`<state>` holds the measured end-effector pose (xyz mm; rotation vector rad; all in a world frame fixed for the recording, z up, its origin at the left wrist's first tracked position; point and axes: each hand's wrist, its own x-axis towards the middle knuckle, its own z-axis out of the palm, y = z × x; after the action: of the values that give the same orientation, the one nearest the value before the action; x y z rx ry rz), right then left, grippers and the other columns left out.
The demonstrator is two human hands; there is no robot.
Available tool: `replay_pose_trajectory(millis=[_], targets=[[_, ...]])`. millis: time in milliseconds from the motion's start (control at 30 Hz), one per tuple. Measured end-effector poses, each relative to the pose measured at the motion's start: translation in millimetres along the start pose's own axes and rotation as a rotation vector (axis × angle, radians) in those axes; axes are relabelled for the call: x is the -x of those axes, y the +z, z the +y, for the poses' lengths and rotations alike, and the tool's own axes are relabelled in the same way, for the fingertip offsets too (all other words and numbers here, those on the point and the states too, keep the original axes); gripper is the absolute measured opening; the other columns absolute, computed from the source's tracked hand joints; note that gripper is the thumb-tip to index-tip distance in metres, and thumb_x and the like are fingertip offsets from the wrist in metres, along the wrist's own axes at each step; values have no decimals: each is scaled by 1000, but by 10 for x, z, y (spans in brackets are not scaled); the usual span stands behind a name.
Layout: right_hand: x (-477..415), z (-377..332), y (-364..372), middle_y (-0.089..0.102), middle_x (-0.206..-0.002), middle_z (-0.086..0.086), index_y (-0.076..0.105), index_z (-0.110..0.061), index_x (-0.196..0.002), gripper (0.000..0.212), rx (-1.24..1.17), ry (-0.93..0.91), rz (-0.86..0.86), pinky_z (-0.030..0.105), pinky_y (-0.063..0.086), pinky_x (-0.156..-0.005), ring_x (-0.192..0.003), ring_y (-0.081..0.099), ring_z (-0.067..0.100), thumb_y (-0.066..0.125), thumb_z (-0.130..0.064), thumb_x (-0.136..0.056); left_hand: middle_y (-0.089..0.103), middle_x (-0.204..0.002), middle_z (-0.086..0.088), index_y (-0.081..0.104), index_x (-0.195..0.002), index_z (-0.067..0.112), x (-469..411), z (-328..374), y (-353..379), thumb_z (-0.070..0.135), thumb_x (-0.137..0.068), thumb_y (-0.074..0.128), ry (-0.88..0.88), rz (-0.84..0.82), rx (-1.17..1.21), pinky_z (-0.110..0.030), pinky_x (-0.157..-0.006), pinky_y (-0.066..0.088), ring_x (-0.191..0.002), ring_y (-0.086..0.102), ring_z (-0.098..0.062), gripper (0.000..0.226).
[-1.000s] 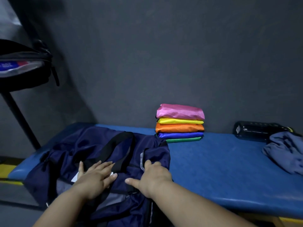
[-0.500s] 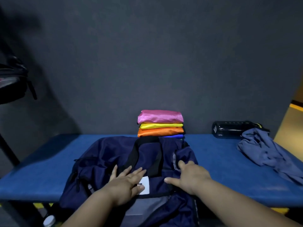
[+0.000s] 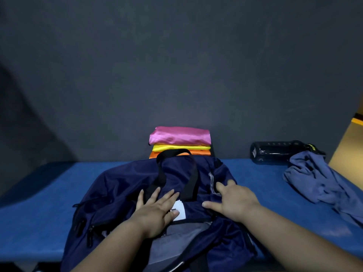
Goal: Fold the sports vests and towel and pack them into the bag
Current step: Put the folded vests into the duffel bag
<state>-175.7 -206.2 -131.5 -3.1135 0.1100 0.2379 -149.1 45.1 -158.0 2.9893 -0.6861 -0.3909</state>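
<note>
Pressing flat on slack navy fabric bag (image 3: 125, 185): left hand (image 3: 155, 210), right hand (image 3: 234, 202), fingers spread, hands apart; glossy folded vests (image 3: 179, 138) stacked behind; crumpled towel (image 3: 318, 183) far right.

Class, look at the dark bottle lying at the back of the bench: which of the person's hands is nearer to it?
The right hand: it rests on the right side of the bag, toward the bottle. The left hand lies flat on its middle, farther away.

Gym changing room: padded blue bench (image 3: 49, 193), water bottle (image 3: 275, 152).
</note>
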Motion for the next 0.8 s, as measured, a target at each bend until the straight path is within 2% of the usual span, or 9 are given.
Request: replay_pose_trajectory(millis=[200, 333, 467, 567, 633, 700, 800], targets=[[-143, 90, -7, 45, -120, 6, 43, -31, -131, 89, -19, -10, 4, 38, 52, -80, -104, 57, 29, 26, -93, -69, -12, -158, 27, -5, -151, 46, -112, 20, -48, 57, -101, 19, -3, -7, 26, -55, -112, -22, -146, -23, -14, 57], [-131, 140, 31, 43, -122, 3, 41, -29, -132, 89, -72, 12, 43, 37, 51, -82, -104, 57, 28, 23, -91, -72, -8, -159, 25, -4, -151, 48, -9, 45, -87, 58, -100, 24, -13, 17, 53, -54, -115, -13, -149, -15, -15, 59], [-58, 170, -83, 43, -122, 4, 41, -28, -127, 84, -145, 52, 188, 39, 45, -90, -110, 50, 29, 19, -88, -72, -5, -161, 22, -1, -150, 49, 141, -52, -187, 60, -96, 36, -14, 50, 53, -48, -117, -2, -149, -2, -14, 66], [-11, 107, -236, 43, -131, 1, 37, -33, -137, 89, -113, 48, 386, 41, 35, -98, -124, 39, 26, 10, -88, -72, 0, -161, 20, 5, -151, 46, 243, -226, -316, 62, -91, 47, -36, 89, 29, -40, -117, 8, -148, 5, -17, 75], [11, 5, -343, 41, -139, -3, 36, -36, -141, 89, -119, -62, 496, 42, 31, -103, -131, 33, 22, 8, -86, -73, 6, -161, 17, 11, -153, 41, 284, -324, -410, 59, -88, 56, -33, 90, 35, -34, -117, 15, -147, 11, -18, 80], [25, -130, -410, 38, -146, -4, 38, -36, -143, 88, -121, -232, 534, 42, 26, -108, -138, 27, 19, 12, -84, -75, 17, -159, 15, 17, -152, 38, 300, -374, -486, 53, -85, 65, -12, 89, 39, -31, -114, 22, -144, 18, -16, 84], [22, -336, -422, 23, -158, -9, 35, -36, -146, 99, -2, -434, 369, 41, 11, -116, -148, 8, 16, 12, -91, -67, 28, -155, 17, 23, -150, 39, 323, -415, -566, 53, -78, 70, -5, 78, -71, -32, -111, 26, -139, 25, -16, 87]])
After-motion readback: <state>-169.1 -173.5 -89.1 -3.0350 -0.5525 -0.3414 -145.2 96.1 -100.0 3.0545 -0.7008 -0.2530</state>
